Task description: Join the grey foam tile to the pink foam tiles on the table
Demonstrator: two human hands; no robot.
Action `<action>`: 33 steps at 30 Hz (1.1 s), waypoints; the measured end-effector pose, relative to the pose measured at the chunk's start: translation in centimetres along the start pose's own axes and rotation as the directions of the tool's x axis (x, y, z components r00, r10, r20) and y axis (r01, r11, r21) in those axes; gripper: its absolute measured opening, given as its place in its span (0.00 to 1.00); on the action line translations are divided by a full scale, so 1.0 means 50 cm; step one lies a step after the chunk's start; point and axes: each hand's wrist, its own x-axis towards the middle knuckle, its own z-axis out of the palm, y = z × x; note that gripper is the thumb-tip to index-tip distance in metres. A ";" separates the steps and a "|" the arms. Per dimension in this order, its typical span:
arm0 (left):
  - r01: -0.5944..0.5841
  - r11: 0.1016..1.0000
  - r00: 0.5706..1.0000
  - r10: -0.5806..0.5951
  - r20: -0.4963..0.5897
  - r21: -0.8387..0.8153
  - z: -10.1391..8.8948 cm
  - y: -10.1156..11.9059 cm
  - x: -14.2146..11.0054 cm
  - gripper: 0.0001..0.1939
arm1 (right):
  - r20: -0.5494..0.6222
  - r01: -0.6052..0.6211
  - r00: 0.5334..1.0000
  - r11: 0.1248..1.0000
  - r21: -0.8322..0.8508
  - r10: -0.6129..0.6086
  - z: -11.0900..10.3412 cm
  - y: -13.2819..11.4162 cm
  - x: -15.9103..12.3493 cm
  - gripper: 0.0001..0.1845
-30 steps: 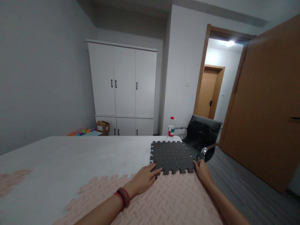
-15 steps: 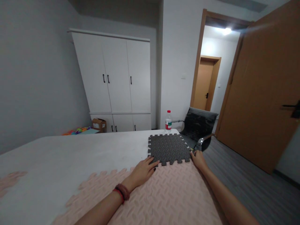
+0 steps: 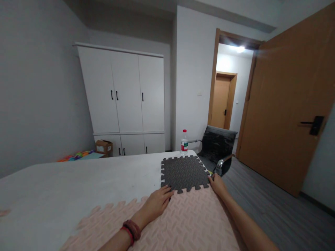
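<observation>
A dark grey foam puzzle tile (image 3: pixel 185 173) with toothed edges lies near the far right corner of the table. Its near edge meets a pink foam mat (image 3: pixel 195 218) of the same ribbed pattern. My left hand (image 3: pixel 157 202) rests flat with fingers stretched across the tile's near left corner and the pink mat. At the near right corner, by the table's side edge, my right hand (image 3: pixel 217 184) is closed on the grey tile's rim; its lower fingers are hidden.
A water bottle (image 3: pixel 184 142) with a red cap stands behind the tile. Beyond the table's right side is a black chair (image 3: pixel 218 144). The white table top (image 3: pixel 99 177) stretches left. A cardboard box (image 3: pixel 104 148) and colourful items sit past the far edge, before a white cabinet (image 3: pixel 125 94).
The camera has tilted up and turned slightly right, so the scene sits lower and further left. Both hands stay at the grey tile's near corners, with little movement against it.
</observation>
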 end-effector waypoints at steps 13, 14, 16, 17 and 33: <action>0.085 0.993 0.993 -0.091 0.080 0.080 -0.052 0.020 0.142 0.14 | 0.123 0.174 0.980 0.976 -0.133 -0.158 -0.009 -0.147 -0.027 0.26; 0.099 0.992 0.992 -0.104 0.065 0.080 -0.043 0.024 0.163 0.16 | 0.136 0.176 0.978 0.975 -0.136 -0.158 -0.003 -0.157 -0.031 0.28; 0.140 0.988 0.989 -0.143 0.036 0.072 -0.012 0.035 0.195 0.21 | 0.161 0.179 0.975 0.972 -0.152 -0.154 0.012 -0.167 -0.040 0.33; 0.165 0.984 0.985 -0.168 0.029 0.067 0.009 0.042 0.204 0.23 | 0.173 0.179 0.973 0.971 -0.160 -0.151 0.018 -0.168 -0.043 0.35; 0.230 0.970 0.968 -0.220 0.118 -0.073 0.090 0.065 0.185 0.34 | 0.203 0.260 0.955 0.941 -0.215 -0.217 0.037 -0.143 -0.050 0.41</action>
